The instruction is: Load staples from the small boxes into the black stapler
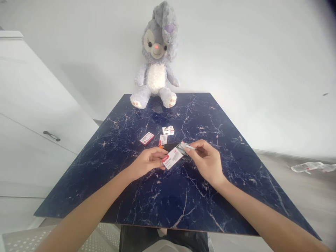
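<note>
Over a blue marbled table (162,206), before a pale wall (236,52) and white cabinet (28,150), holds a box (172,159) with long axis slanting up rightward, pinching its lower-left end in the left hand (147,161) and a pale piece (189,146) at its upper-right end in the right hand (209,163).

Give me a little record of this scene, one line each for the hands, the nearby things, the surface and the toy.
Left hand: holds a red-and-white box
Right hand: pinches a pale piece at the box's end; flap or contents, cannot tell
Behind held box: black-and-orange object, partly hidden
Other packs: red-edged pack, white pack, red-and-white pack
Surface: dark blue marbled table
Toy: plush toy, seated at the far edge
</note>
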Demonstrator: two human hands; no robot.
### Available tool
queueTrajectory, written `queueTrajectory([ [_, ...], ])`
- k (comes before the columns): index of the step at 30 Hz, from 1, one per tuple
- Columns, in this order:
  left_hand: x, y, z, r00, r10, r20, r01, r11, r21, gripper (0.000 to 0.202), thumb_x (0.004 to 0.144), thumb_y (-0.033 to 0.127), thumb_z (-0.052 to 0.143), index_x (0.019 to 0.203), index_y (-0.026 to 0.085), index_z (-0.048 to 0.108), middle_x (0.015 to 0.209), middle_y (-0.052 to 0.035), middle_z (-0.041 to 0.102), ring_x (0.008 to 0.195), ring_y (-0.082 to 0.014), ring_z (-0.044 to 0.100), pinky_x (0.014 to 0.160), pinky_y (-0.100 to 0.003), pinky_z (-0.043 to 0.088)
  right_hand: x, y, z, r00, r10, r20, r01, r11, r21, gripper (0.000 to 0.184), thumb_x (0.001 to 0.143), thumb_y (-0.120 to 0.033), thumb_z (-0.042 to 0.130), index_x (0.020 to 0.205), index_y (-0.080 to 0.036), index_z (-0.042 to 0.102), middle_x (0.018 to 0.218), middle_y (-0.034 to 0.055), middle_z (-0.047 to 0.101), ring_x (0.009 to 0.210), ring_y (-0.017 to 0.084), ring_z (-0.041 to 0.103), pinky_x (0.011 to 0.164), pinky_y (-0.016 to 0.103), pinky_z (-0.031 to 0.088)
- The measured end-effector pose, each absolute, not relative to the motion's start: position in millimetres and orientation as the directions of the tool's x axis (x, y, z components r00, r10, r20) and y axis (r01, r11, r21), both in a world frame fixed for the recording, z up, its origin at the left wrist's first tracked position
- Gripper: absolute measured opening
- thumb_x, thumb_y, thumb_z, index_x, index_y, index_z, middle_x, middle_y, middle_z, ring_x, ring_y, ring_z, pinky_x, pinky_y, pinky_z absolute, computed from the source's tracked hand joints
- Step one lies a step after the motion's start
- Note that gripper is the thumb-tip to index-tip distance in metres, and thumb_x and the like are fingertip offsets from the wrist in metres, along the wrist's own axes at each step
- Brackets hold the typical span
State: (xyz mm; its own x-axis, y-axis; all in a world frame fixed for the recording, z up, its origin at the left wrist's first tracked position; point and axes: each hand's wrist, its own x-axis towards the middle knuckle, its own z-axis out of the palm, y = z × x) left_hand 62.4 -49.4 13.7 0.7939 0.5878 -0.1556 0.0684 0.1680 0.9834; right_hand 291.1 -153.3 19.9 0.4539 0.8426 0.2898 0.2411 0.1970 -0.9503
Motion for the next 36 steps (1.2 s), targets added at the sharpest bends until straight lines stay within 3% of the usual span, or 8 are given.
queueTrajectory([
  [3,62,-49,14,0.796,0.585,-0.157,0.062,0.178,0.982,0.034,0.085,0.028,0.079,0.115,0.018,0.068,0.110,-0.0090,0.076,0.089,-0.0194,0.075,0.081,-0.032,0.063,292,-153,20,0.493,0.823,0.283,0.232,0.189,-0.954,0.024,0.084,-0.043,0.077,0.085,-0.022,0.066,0.082,0.0029,0.070,0.072,0.017,0.066,0.063,0.029,0.054],
  [19,58,-45,10,0.764,0.636,-0.113,-0.008,0.185,0.983,0.035,0.083,0.036,0.080,0.112,0.019,0.070,0.110,-0.0098,0.076,0.095,-0.0239,0.073,0.080,-0.036,0.062,286,-156,15,0.231,0.957,0.175,0.191,0.132,-0.973,0.024,0.088,-0.045,0.073,0.088,-0.023,0.063,0.083,0.0007,0.072,0.075,0.017,0.068,0.066,0.027,0.053],
  [23,59,-42,12,0.750,0.652,-0.109,0.001,0.164,0.986,0.030,0.088,0.039,0.074,0.108,0.018,0.072,0.107,-0.0105,0.076,0.097,-0.0253,0.073,0.081,-0.037,0.061,287,-158,16,0.129,0.981,0.145,0.287,0.103,-0.952,0.023,0.092,-0.046,0.068,0.096,-0.024,0.067,0.074,-0.0002,0.072,0.067,0.017,0.067,0.063,0.028,0.051],
  [25,59,-40,13,0.743,0.661,-0.105,0.063,0.088,0.994,0.026,0.089,0.035,0.071,0.108,0.018,0.073,0.105,-0.0094,0.076,0.093,-0.0241,0.073,0.080,-0.036,0.060,289,-157,17,0.153,0.974,0.170,0.332,0.111,-0.937,0.024,0.094,-0.047,0.065,0.099,-0.023,0.069,0.074,0.0004,0.072,0.067,0.018,0.068,0.066,0.030,0.052],
  [27,59,-40,15,0.737,0.672,-0.076,0.185,-0.092,0.978,0.021,0.090,0.031,0.067,0.106,0.019,0.074,0.098,-0.0076,0.077,0.083,-0.0215,0.072,0.074,-0.033,0.058,294,-154,18,0.213,0.957,0.195,0.354,0.110,-0.929,0.027,0.095,-0.048,0.061,0.095,-0.023,0.070,0.079,0.0019,0.073,0.072,0.019,0.069,0.068,0.030,0.053],
  [31,61,-47,19,0.704,0.696,0.140,0.402,-0.554,0.729,0.019,0.092,0.024,0.058,0.095,0.021,0.076,0.088,-0.0049,0.076,0.064,-0.0159,0.064,0.061,-0.028,0.049,305,-148,22,0.307,0.926,0.222,0.432,0.072,-0.899,0.031,0.097,-0.051,0.058,0.088,-0.022,0.067,0.074,0.0012,0.069,0.066,0.018,0.063,0.061,0.029,0.048],
  [33,61,-50,20,0.679,0.690,0.249,0.428,-0.649,0.629,0.018,0.092,0.021,0.057,0.093,0.021,0.075,0.088,-0.0037,0.076,0.063,-0.0147,0.062,0.060,-0.028,0.046,307,-147,22,0.336,0.913,0.230,0.429,0.069,-0.901,0.031,0.097,-0.051,0.056,0.089,-0.022,0.065,0.071,0.0000,0.066,0.064,0.017,0.061,0.061,0.028,0.048],
  [36,61,-50,21,0.606,0.706,0.367,0.441,-0.682,0.584,0.017,0.092,0.021,0.056,0.097,0.022,0.072,0.094,-0.0042,0.075,0.069,-0.0159,0.064,0.066,-0.029,0.049,307,-146,22,0.347,0.912,0.218,0.379,0.076,-0.922,0.029,0.098,-0.050,0.056,0.091,-0.023,0.064,0.073,0.0001,0.067,0.069,0.017,0.064,0.067,0.029,0.051],
])
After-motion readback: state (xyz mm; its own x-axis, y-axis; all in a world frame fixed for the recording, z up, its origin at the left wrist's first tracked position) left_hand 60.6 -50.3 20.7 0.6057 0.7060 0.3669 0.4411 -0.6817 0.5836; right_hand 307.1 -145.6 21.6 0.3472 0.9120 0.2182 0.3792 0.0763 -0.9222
